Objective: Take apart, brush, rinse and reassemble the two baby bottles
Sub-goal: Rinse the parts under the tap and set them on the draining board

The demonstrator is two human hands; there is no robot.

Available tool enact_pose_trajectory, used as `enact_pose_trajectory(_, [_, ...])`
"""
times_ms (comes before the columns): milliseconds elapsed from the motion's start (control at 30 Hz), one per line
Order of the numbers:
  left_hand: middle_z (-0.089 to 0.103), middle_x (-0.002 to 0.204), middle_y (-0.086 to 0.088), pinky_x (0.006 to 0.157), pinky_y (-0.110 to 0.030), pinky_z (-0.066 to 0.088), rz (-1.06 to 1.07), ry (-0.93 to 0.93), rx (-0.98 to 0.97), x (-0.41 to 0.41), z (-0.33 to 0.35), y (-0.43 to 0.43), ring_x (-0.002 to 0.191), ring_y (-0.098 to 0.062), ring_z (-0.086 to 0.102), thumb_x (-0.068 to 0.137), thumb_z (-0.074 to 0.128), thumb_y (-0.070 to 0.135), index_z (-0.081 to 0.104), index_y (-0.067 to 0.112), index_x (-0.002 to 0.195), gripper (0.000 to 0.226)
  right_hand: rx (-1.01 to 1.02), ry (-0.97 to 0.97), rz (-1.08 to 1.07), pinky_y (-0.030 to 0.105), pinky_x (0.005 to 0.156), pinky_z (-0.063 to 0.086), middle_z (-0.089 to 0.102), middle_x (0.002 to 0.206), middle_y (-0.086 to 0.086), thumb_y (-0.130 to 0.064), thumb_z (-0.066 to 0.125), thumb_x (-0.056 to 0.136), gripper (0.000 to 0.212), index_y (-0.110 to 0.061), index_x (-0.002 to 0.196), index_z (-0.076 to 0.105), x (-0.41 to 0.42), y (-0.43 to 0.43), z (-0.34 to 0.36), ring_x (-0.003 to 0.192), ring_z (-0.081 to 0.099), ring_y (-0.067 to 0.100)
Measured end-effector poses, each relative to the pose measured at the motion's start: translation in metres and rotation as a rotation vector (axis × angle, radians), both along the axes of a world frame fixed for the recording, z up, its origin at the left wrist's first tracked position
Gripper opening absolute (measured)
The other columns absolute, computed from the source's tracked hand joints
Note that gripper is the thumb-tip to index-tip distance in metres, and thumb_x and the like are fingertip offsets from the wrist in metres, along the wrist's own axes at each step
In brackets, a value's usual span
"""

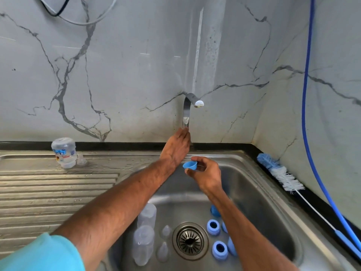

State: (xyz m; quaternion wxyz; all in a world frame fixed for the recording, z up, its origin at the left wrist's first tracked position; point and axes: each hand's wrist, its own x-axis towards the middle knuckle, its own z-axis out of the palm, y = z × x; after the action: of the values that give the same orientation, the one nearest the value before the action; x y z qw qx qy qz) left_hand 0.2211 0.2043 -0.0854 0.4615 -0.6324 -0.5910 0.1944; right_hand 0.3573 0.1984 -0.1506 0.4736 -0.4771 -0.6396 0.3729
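Observation:
My left hand (178, 145) reaches across to the base of the steel tap (186, 112) and grips it there. My right hand (207, 173) holds a small blue cap (189, 165) over the sink basin (254, 192). No water runs from the spout. On the basin floor lie two clear bottle bodies (145, 231), two clear teats (165, 241) and two blue screw rings (214, 227), with more blue parts partly hidden behind my right forearm.
A bottle brush (281, 173) with blue and white bristles lies on the black counter edge at the right, beside a blue hose (306, 133). An upturned labelled plastic bottle (64, 152) and a clear teat (81, 159) stand on the wet drainboard at the left.

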Motion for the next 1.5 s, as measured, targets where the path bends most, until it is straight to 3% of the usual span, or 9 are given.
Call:
enact_pose_trajectory(200, [0.047, 0.148, -0.018, 0.111, -0.039, 0.044, -0.018, -0.483, -0.018, -0.017, -0.017, -0.007, 0.130, -0.028, 0.051, 0.097, 0.063, 0.010, 0.020, -0.001, 0.156, 0.074, -0.020, -0.022, 0.020, 0.013, 0.080, 0.057, 0.072, 0.104, -0.010, -0.008, 0.090, 0.077, 0.048, -0.019, 0.120, 0.070, 0.002, -0.003, 0.006, 0.094, 0.070, 0.005])
enact_pose_trajectory(400, [0.006, 0.171, -0.012, 0.128, -0.041, 0.018, -0.156, -0.941, -0.173, -0.028, -0.020, -0.027, 0.158, -0.027, 0.011, 0.090, 0.067, 0.005, 0.006, 0.007, 0.163, 0.095, -0.029, -0.090, 0.050, 0.020, 0.084, 0.060, 0.076, 0.101, -0.010, -0.011, 0.086, 0.082, 0.025, -0.021, 0.103, 0.078, 0.004, -0.014, 0.009, 0.092, 0.070, 0.004])
enact_pose_trajectory(567, [0.063, 0.140, -0.015, 0.108, -0.031, 0.044, -0.257, -1.715, 0.063, -0.013, -0.048, -0.049, 0.131, -0.028, 0.057, 0.094, 0.054, 0.000, 0.060, 0.007, 0.139, 0.046, 0.013, -0.051, -0.005, 0.021, 0.066, 0.061, 0.077, 0.078, -0.006, -0.029, 0.081, 0.089, 0.007, -0.023, 0.091, 0.079, 0.003, -0.021, 0.014, 0.073, 0.074, 0.008])
enact_pose_trajectory(700, [0.076, 0.113, -0.008, 0.088, -0.026, 0.058, -0.339, -2.322, -0.027, 0.007, -0.060, -0.061, 0.107, -0.022, 0.072, 0.102, 0.048, 0.001, 0.074, 0.018, 0.111, 0.032, -0.017, -0.109, -0.018, 0.039, 0.074, 0.064, 0.077, 0.072, 0.002, -0.037, 0.077, 0.092, 0.022, -0.018, 0.082, 0.081, 0.003, -0.024, 0.011, 0.071, 0.073, 0.012])
enact_pose_trajectory(867, [0.077, 0.113, 0.006, 0.085, -0.018, 0.054, -0.511, -2.329, -0.185, 0.023, -0.068, -0.068, 0.108, -0.008, 0.071, 0.100, 0.058, 0.001, 0.067, 0.032, 0.118, 0.037, -0.103, -0.021, -0.075, 0.041, 0.076, 0.064, 0.077, 0.071, 0.006, -0.045, 0.073, 0.094, 0.036, -0.013, 0.078, 0.081, 0.005, -0.023, 0.014, 0.075, 0.077, 0.023])
enact_pose_trajectory(967, [0.076, 0.113, 0.000, 0.087, -0.027, 0.058, -0.572, -2.292, -0.180, 0.025, -0.072, -0.067, 0.108, -0.014, 0.072, 0.096, 0.064, 0.000, 0.066, 0.030, 0.121, 0.040, -0.234, 0.075, -0.092, 0.026, 0.058, 0.059, 0.076, 0.071, 0.005, -0.049, 0.069, 0.095, 0.041, -0.013, 0.077, 0.079, 0.003, -0.024, 0.017, 0.067, 0.074, 0.018])
enact_pose_trajectory(1133, [0.073, 0.121, -0.004, 0.099, -0.038, 0.056, -0.500, -2.278, -0.036, 0.027, -0.067, -0.057, 0.111, -0.018, 0.070, 0.104, 0.057, 0.011, 0.060, 0.014, 0.140, 0.036, -0.430, 0.277, 0.036, 0.031, 0.069, 0.061, 0.077, 0.081, 0.007, -0.034, 0.061, 0.104, 0.029, -0.011, 0.095, 0.076, 0.005, -0.021, 0.027, 0.072, 0.073, 0.016])
enact_pose_trajectory(1267, [0.076, 0.098, 0.002, 0.087, -0.042, 0.059, -0.475, -2.292, 0.009, 0.027, -0.074, -0.057, 0.091, -0.015, 0.072, 0.109, 0.048, 0.023, 0.072, 0.013, 0.116, 0.027, -0.436, 0.285, 0.087, 0.038, 0.086, 0.061, 0.078, 0.091, 0.009, -0.023, 0.072, 0.096, 0.012, -0.014, 0.090, 0.076, 0.005, -0.022, 0.026, 0.084, 0.074, 0.021])
enact_pose_trajectory(1500, [0.077, 0.092, -0.009, 0.091, -0.053, 0.058, -0.448, -2.377, 0.020, 0.040, -0.081, -0.055, 0.089, -0.028, 0.074, 0.112, 0.037, 0.028, 0.071, 0.010, 0.103, 0.039, -0.478, 0.414, -0.029, 0.030, 0.061, 0.062, 0.080, 0.086, 0.013, -0.030, 0.088, 0.081, 0.030, -0.005, 0.092, 0.077, 0.000, -0.025, 0.028, 0.075, 0.078, 0.023])
